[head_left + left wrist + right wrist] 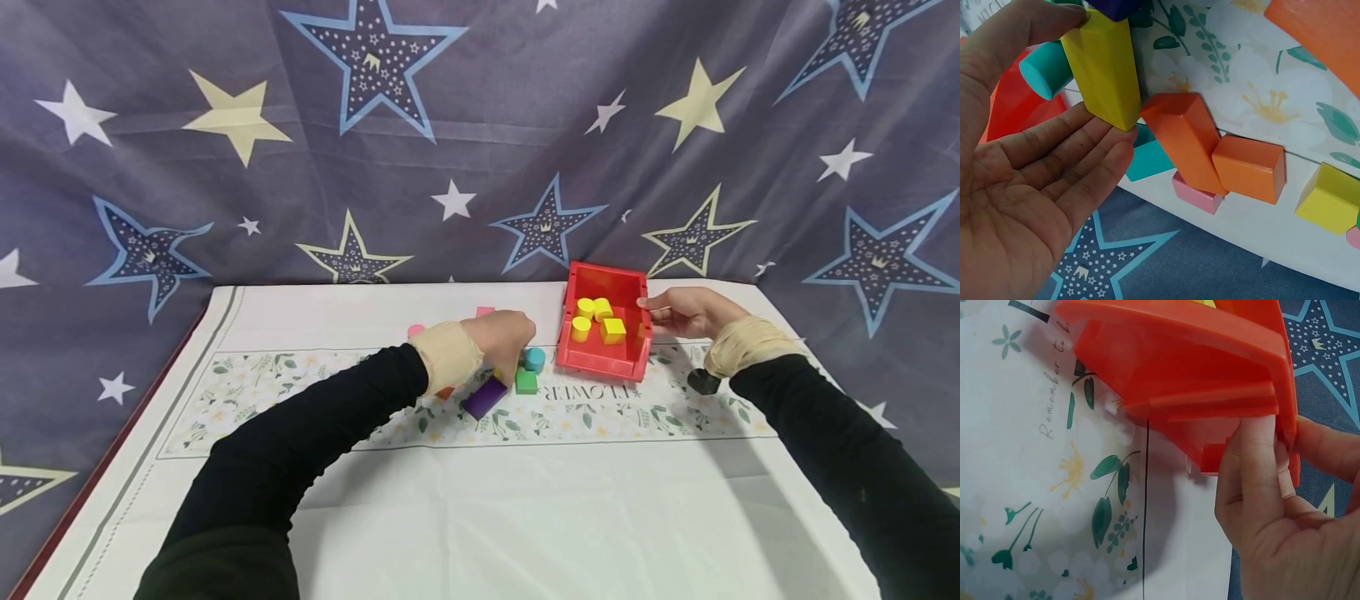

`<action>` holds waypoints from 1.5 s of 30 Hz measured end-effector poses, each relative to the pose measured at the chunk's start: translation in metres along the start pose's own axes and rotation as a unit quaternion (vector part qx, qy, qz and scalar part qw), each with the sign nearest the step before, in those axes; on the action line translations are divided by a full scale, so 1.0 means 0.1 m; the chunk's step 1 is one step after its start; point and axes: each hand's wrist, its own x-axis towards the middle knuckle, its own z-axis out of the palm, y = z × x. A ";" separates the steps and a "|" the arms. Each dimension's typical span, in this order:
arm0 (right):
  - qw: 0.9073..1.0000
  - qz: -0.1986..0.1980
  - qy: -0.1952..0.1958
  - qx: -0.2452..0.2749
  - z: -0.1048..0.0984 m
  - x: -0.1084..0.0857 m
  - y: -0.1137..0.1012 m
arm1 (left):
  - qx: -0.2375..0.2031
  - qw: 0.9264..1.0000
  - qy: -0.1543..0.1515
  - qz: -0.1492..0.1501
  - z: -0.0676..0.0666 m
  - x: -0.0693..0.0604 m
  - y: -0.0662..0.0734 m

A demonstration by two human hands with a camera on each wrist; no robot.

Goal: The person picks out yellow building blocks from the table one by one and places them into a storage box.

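In the left wrist view, my left hand (501,337) pinches a yellow rectangular block (1105,69) between thumb and fingers. A purple block (485,397), a green block (527,382) and a blue-green cylinder (535,359) lie beside that hand. At the table's back right stands a red plastic bin (600,364), tilted toward me. Several yellow blocks (613,331) sit inside it. My right hand (690,312) grips the bin's right side wall, thumb and fingers on either side of it in the right wrist view.
Two orange blocks (1184,140) (1250,169), a pink block (1197,192) and another yellow block (1329,199) lie on the far side. A small black object (702,382) lies near my right wrist. Behind the white table (480,517) hangs a star-patterned cloth (480,125).
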 end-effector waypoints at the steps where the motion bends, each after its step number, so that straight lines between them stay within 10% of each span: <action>1: 1.000 0.000 0.001 -0.002 0.00 0.00 0.00 | 0.000 1.000 0.001 0.001 -0.01 0.00 0.00; 15: 1.000 -0.005 0.002 0.001 0.02 0.01 0.01 | -0.005 1.000 0.000 -0.008 -0.10 -0.05 0.01; 30: 1.000 -0.008 -0.001 -0.002 0.01 0.00 0.01 | 0.018 0.999 0.023 -0.023 -0.60 -0.17 0.16; 45: 1.000 -0.006 -0.002 0.001 0.01 0.00 0.01 | 0.000 0.999 -0.021 -0.042 -1.09 -0.18 0.54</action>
